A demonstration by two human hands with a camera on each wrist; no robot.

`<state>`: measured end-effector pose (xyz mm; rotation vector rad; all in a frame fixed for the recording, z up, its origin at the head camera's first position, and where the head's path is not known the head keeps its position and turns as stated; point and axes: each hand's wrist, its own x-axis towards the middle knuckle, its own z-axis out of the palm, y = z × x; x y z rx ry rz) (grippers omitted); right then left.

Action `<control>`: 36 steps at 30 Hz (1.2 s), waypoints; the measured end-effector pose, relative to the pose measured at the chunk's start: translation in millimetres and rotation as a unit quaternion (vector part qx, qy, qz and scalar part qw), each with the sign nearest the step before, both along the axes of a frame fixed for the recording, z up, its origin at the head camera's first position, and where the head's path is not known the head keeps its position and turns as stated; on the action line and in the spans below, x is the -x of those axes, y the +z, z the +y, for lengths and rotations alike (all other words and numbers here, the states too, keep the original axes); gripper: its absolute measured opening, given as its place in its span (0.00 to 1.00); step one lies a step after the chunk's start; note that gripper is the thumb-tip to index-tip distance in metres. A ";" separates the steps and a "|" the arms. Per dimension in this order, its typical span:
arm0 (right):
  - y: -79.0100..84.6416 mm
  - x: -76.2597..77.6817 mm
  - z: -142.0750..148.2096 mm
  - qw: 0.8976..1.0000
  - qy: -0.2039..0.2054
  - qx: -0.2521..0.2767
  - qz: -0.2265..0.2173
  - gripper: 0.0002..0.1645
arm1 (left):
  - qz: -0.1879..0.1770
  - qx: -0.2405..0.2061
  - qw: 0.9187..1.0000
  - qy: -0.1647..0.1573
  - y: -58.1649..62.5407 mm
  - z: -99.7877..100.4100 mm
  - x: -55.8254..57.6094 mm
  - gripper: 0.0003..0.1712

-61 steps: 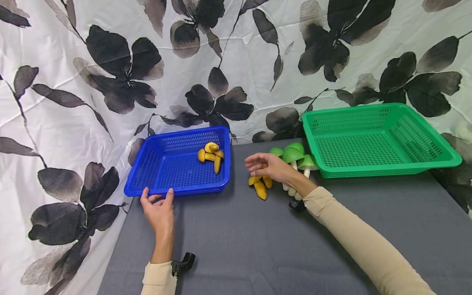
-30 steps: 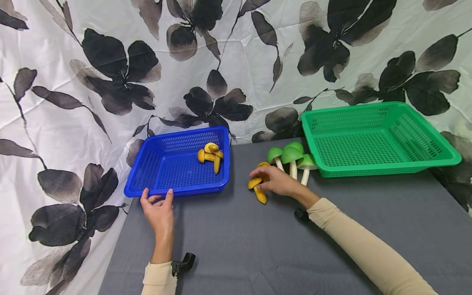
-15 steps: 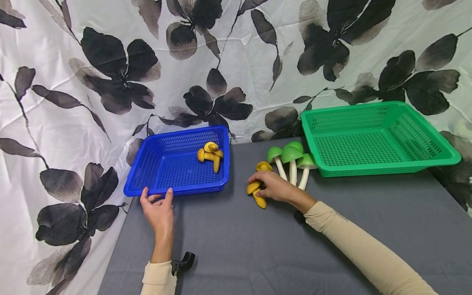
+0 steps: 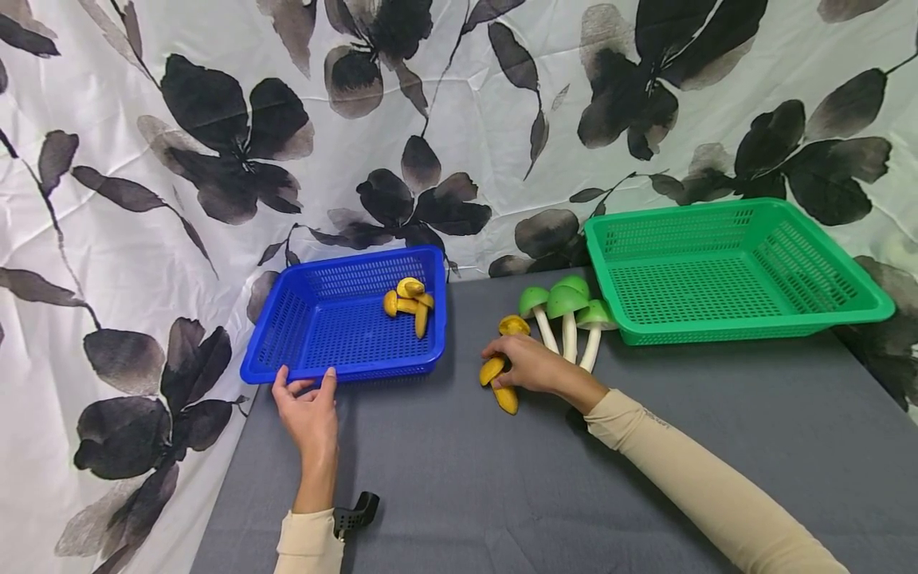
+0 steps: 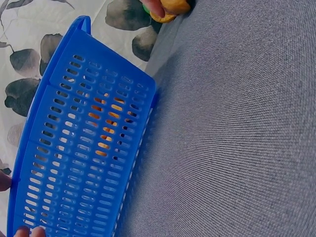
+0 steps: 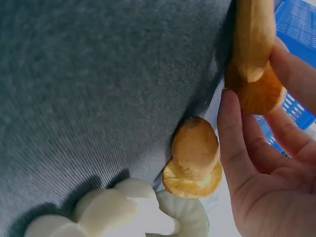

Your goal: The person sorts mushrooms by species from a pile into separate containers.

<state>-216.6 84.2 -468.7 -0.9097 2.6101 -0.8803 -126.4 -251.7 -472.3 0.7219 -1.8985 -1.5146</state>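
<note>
My left hand (image 4: 311,422) holds the near rim of the blue basket (image 4: 387,370), fingertips over the rim and against its outer wall. Several yellow mushrooms (image 4: 421,320) lie inside at the basket's right end. My right hand (image 4: 534,364) pinches another yellow mushroom (image 4: 506,400) between thumb and fingers, low over the grey cloth; in the right wrist view the thumb meets this mushroom (image 6: 254,39) where stem joins cap. Just behind that hand lies one more yellow mushroom (image 4: 514,324), partly hidden by it.
Several green-capped mushrooms (image 4: 566,301) with white stems lie right of the yellow ones, beside a green basket (image 4: 753,328) at the back right. Behind both baskets hangs a floral curtain (image 4: 445,96). Grey cloth (image 4: 459,478) covers the table.
My right hand has come down onto a yellow mushroom, taken hold of it and drawn it slightly toward me, away from the one behind. My left hand stays at the blue basket's rim.
</note>
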 end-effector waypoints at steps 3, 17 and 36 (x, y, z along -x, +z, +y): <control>-1.3 -0.5 -0.1 1.000 -0.001 0.009 -0.013 0.29 | 0.004 -0.001 1.000 -0.001 -0.3 -0.1 0.5 0.46; -8.7 2.8 3.8 0.992 -0.016 0.112 -0.053 0.23 | 0.017 -0.001 1.000 0.000 -2.1 0.1 2.0 0.46; -4.5 8.8 4.7 0.957 -0.038 0.226 -0.177 0.25 | 0.006 0.003 1.000 0.005 -3.1 0.2 0.2 0.46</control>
